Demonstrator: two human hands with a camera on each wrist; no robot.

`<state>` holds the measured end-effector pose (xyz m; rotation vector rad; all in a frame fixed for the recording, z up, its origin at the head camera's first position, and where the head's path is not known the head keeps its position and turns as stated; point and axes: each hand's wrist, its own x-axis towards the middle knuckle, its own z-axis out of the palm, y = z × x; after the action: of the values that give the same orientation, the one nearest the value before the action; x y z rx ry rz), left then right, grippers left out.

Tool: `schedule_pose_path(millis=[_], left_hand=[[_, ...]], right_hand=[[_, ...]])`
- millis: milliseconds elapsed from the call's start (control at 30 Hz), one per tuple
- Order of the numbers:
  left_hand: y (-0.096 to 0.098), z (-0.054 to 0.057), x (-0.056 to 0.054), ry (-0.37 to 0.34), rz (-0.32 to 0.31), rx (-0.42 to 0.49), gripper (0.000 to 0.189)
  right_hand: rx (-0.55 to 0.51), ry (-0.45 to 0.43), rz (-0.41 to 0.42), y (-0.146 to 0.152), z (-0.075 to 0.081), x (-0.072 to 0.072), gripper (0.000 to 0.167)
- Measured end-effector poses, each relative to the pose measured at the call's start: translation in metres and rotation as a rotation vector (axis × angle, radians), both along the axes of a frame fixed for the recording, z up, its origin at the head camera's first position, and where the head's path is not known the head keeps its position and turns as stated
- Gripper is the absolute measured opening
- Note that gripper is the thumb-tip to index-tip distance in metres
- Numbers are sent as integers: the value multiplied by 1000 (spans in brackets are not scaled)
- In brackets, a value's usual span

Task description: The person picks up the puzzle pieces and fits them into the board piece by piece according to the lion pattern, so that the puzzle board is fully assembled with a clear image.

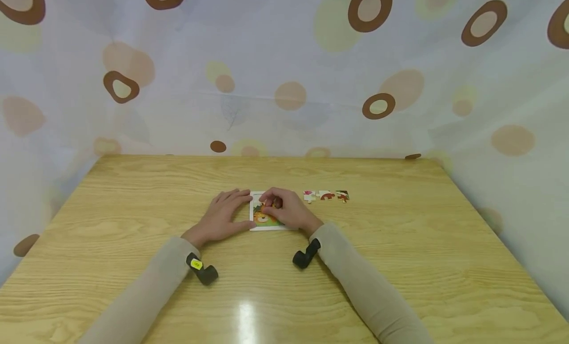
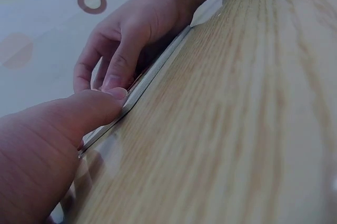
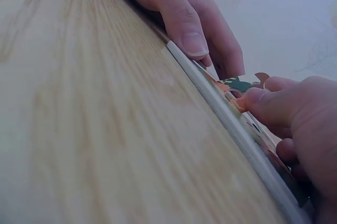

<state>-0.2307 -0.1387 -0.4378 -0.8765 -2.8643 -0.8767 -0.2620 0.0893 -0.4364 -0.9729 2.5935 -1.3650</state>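
Observation:
A small jigsaw puzzle point(image 1: 264, 219) with a bright animal picture lies in a white frame point(image 1: 267, 228) on the table. My left hand point(image 1: 222, 218) rests at the frame's left side, fingers extended toward the upper left corner and the thumb on the lower left corner. Over the picture, my right hand point(image 1: 291, 209) pinches a puzzle piece point(image 3: 238, 84) between thumb and fingers; green, orange and brown show on it in the right wrist view. The piece is tilted up from the frame. The right hand hides the right part of the puzzle.
Three loose puzzle pieces lie in a row right of the frame: a pink and white one point(image 1: 309, 196), a red and white one point(image 1: 326, 195) and a darker one point(image 1: 343, 195). The wooden table point(image 1: 213, 304) meets a patterned curtain point(image 1: 266, 122) at its back.

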Motion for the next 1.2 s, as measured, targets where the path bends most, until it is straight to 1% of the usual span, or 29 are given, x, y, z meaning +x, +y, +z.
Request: schedule_pose_path(millis=[167, 300, 533, 633, 733, 867, 900, 933, 1067, 1200], left_hand=[[0, 0, 0, 1, -4, 1, 70], [0, 2, -1, 5, -1, 1, 70], [-1, 6, -1, 12, 7, 3, 70], [-1, 6, -1, 12, 7, 6, 70], [-1, 6, -1, 16, 8, 9, 70], [-2, 4, 1, 19, 9, 2, 71], [-3, 3, 2, 22, 10, -1, 71], [-3, 3, 2, 23, 11, -2, 71], [-1, 1, 1, 29, 7, 2, 70], [0, 1, 1, 18, 1, 6, 70]], right_hand=[[-29, -25, 1, 1, 1, 0, 15], [-31, -36, -6, 1, 2, 0, 13], [-46, -37, -17, -1, 4, -2, 11], [-81, -39, -26, -1, 5, -2, 13], [-158, -60, -64, -1, 15, 5, 13], [-269, -86, -123, -2, 30, 22, 15], [-288, -85, -134, -1, 30, 24, 15], [-297, -82, -146, -1, 34, 28, 16], [-298, -76, -198, 5, 36, 32, 15], [-289, -65, -208, 11, 35, 33, 14]])
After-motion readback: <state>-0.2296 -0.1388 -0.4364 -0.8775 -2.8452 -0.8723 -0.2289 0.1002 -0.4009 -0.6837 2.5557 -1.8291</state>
